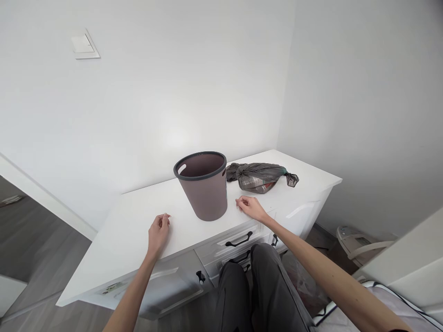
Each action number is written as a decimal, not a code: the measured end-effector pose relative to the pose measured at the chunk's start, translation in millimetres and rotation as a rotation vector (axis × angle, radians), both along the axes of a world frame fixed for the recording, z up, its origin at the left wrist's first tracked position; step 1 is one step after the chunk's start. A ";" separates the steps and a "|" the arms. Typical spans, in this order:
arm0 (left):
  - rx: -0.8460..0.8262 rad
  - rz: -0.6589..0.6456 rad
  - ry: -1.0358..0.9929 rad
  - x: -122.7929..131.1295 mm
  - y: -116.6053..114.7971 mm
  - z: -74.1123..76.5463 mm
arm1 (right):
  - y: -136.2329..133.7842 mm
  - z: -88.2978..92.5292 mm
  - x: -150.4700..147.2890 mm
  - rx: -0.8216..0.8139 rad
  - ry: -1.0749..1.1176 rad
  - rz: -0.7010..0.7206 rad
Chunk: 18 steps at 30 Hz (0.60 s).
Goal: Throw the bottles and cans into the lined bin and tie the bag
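Note:
A mauve trash can (pixel 204 198) with a dark rim and side handle holes stands upright on the white cabinet top (pixel 128 240). My left hand (pixel 159 233) rests on the surface to its left, fingers curled in and holding nothing. To the right of the can, my right hand (pixel 252 207) lies near the cabinet's front edge, also with curled fingers and nothing visible in them. Neither hand touches the can. Behind my right hand lies a knotted dark plastic bag (pixel 261 177) with rubbish showing through it.
The cabinet front has black handles (pixel 239 239), with my knees close against it. A light switch (pixel 85 44) is on the wall behind. On the floor at the right sits a pale appliance (pixel 360 242), beside a white panel (pixel 411 258). A doorway opens at the far left.

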State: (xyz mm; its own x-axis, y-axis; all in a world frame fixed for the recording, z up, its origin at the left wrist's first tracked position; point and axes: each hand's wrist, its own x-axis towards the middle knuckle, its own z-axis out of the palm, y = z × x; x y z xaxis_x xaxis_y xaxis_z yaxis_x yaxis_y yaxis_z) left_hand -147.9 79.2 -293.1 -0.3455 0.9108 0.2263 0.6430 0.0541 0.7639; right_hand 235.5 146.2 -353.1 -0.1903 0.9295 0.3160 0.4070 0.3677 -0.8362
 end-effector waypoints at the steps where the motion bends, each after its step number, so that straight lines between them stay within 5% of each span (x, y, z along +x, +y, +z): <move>1: -0.001 -0.005 0.000 -0.3 0.4 -0.6 | 0.0 -1.8 1.1 -0.005 0.015 -0.009; 18: 0.007 -0.012 0.008 -0.4 -2.3 -1.3 | 4.5 -14.0 5.0 -0.010 0.007 -0.048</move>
State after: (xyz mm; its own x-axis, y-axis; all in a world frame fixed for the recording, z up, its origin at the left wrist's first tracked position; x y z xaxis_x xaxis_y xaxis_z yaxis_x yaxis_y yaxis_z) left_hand -148.3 77.0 -294.4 -0.3326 0.9133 0.2350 0.6494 0.0411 0.7593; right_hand 240.5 150.7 -367.1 -0.1437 0.9404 0.3081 0.4180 0.3399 -0.8424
